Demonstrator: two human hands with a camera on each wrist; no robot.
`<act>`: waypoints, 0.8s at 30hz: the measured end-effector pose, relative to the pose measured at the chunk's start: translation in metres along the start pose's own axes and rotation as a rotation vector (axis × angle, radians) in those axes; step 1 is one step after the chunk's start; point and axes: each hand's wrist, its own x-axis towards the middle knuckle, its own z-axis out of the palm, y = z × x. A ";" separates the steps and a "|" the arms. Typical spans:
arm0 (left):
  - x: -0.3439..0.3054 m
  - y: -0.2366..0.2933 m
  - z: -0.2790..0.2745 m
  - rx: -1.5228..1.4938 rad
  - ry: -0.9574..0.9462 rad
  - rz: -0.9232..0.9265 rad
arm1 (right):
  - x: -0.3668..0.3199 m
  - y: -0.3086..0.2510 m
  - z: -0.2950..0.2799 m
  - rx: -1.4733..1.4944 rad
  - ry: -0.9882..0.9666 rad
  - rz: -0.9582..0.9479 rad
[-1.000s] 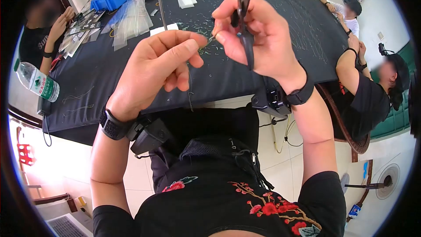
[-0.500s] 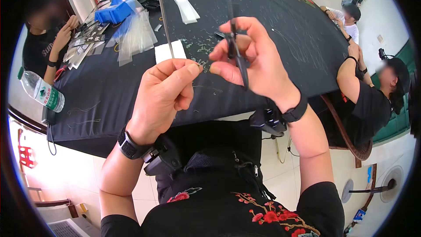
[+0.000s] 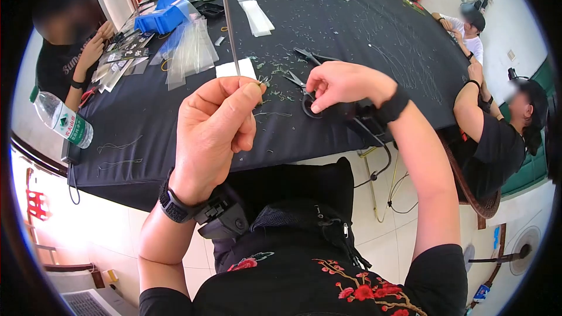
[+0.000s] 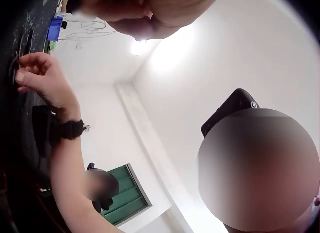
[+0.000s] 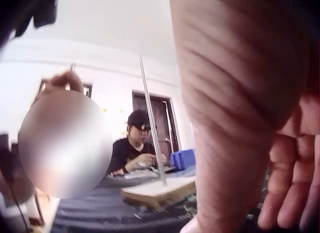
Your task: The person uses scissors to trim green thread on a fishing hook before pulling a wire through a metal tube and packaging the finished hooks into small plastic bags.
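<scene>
My left hand [image 3: 213, 120] pinches a small tuft of thin, greenish strands [image 3: 263, 81] between thumb and forefinger, the ends poking up past the fingertips; the tuft is too small for me to tell what it is. My right hand [image 3: 344, 86] is low over the table toward 3 o'clock from it, its fingers bent at the loops of the black-handled metal scissors [image 3: 305, 89]; I cannot tell whether they grip or merely touch. The blades lie spread, pointing to 10 o'clock. Just beyond, toward 1 o'clock, lies a second black-handled pair of scissors [image 3: 314, 56]. Greenish clippings litter the black cloth-covered table [image 3: 351, 23] around both. At 10 o'clock from my pinch stands the slim silvery metal rod [image 3: 229, 23], upright on a flat white-topped wooden base [image 3: 243, 69]. Further along 10 o'clock are fanned clear plastic sheets [image 3: 192, 55], with a stack of long whitish strips [image 3: 256, 19] at 12. A clear, green-capped water bottle [image 3: 65, 120] leans at 9.
</scene>
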 end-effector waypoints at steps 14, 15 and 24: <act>0.000 -0.003 0.002 0.067 -0.022 -0.087 | -0.025 -0.085 0.005 0.118 0.625 -0.574; 0.000 -0.003 0.001 0.069 -0.033 -0.107 | -0.025 -0.086 0.006 0.135 0.629 -0.556; 0.007 -0.009 -0.002 0.093 -0.072 -0.154 | -0.021 -0.084 0.014 -0.031 0.693 -0.596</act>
